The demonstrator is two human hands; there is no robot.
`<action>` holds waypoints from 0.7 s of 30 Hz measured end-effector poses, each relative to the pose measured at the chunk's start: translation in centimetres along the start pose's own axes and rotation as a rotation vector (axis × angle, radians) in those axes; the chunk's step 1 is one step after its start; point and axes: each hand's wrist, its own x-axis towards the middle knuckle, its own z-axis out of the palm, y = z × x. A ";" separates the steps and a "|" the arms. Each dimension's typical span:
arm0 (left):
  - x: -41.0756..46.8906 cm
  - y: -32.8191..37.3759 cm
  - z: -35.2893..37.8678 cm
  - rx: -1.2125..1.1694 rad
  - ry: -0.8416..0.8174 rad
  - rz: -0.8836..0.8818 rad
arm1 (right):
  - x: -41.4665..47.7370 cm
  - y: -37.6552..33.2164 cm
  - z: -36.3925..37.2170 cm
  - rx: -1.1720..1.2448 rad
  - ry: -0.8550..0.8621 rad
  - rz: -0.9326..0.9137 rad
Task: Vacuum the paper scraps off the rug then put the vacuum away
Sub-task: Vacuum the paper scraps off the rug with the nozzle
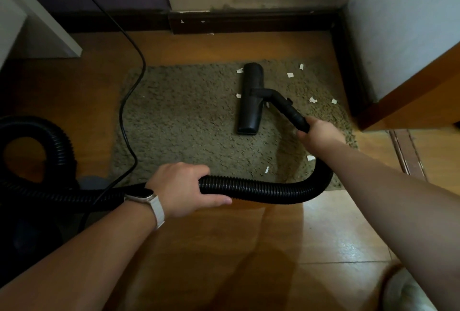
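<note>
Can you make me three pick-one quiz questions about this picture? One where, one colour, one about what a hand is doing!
1. Where is the vacuum head? A. on the bare floor B. on the rug C. against the wall
2. What colour is the hose? A. black B. red C. white
3. What is the left hand doing? A. lying flat B. picking up paper C. holding the hose
Answers: 1 B, it rests on the pile; 2 A, it's all black; 3 C, fingers curl round it.
</note>
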 end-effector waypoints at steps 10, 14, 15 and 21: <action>0.5 -0.7 0.5 -0.017 -0.017 -0.036 | 1.4 -2.9 -0.3 -0.043 -0.031 -0.085; 0.6 -1.1 0.8 -0.024 -0.043 -0.037 | 1.6 -3.5 0.0 -0.054 -0.062 -0.142; 0.7 -1.2 0.9 -0.027 -0.046 -0.034 | 1.6 -3.7 0.0 -0.059 -0.066 -0.153; 0.9 -1.9 1.4 -0.041 -0.054 0.005 | 1.9 -5.4 -0.1 -0.113 -0.092 -0.180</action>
